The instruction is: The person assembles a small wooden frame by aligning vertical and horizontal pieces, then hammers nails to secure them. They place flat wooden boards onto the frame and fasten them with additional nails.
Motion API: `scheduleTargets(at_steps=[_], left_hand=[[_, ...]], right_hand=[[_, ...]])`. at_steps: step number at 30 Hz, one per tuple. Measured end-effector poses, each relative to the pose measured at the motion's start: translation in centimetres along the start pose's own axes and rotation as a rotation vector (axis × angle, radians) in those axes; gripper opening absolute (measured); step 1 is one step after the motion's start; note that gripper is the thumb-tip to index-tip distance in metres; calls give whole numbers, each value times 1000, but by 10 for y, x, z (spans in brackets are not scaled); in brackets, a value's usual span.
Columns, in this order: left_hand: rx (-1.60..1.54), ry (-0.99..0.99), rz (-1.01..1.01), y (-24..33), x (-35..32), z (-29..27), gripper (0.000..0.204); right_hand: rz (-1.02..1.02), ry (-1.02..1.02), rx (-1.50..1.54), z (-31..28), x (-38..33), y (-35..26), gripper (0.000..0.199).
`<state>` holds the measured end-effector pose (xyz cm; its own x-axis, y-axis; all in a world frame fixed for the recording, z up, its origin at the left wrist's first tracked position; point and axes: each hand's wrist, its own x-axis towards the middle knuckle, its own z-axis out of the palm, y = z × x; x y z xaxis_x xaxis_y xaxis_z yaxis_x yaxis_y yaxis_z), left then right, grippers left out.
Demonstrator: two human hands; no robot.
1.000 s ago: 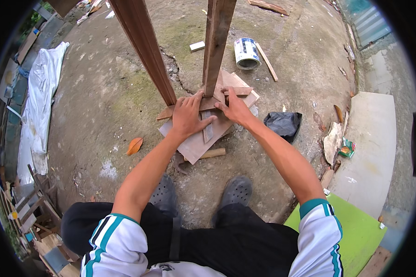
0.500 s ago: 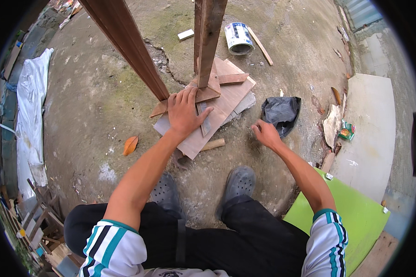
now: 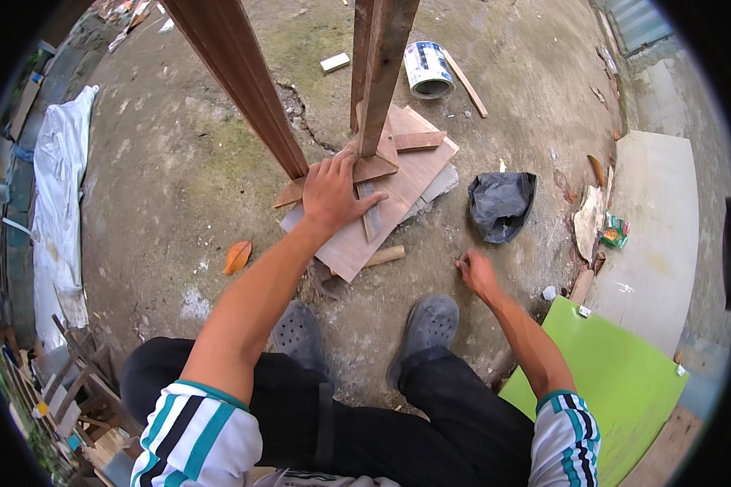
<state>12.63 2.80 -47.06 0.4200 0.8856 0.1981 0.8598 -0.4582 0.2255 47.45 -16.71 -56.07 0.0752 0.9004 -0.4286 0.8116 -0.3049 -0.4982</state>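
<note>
- Rough concrete ground (image 3: 162, 187), mossy and cracked, spreads across an outdoor work area; a crumpled white sheet (image 3: 61, 187) lies far left and a green panel (image 3: 601, 390) near right.
- Centre: a wooden crosspiece (image 3: 374, 169) joins the feet of a left post (image 3: 244, 89) and a right post (image 3: 386, 73). It lies over a flat board (image 3: 357, 243) set at a slant on the ground.
- Left hand (image 3: 330, 195): palm down and open, its fingers laid across the crosspiece between the posts, thumb out to the right. It seems to press rather than clasp.
- Right hand (image 3: 477, 272): apart from the wood, over the ground just near of a black bag (image 3: 499, 207). Its fingers curl inward; whether they pinch something small, I cannot tell.
- Far right of the posts, a paint can (image 3: 428, 69) lies beside a thin strip of wood (image 3: 465, 84).
- Steadying this well likely means even pressure close to the joint, thumb and fingers clear of its edge, and both posts upright, since the slanted board beneath could slide or rock.
</note>
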Motion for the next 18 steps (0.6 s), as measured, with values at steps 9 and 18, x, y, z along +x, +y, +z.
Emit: scheduleTargets(at_steps=[9,18], left_hand=[[-54,90,-6,5,-4,2,87],[-186,58,-96,-1,-7,1,90]], right_hand=[[-104,20,-144,0,5,-1,18],[-209,-190,365,-79,45,-153,30]])
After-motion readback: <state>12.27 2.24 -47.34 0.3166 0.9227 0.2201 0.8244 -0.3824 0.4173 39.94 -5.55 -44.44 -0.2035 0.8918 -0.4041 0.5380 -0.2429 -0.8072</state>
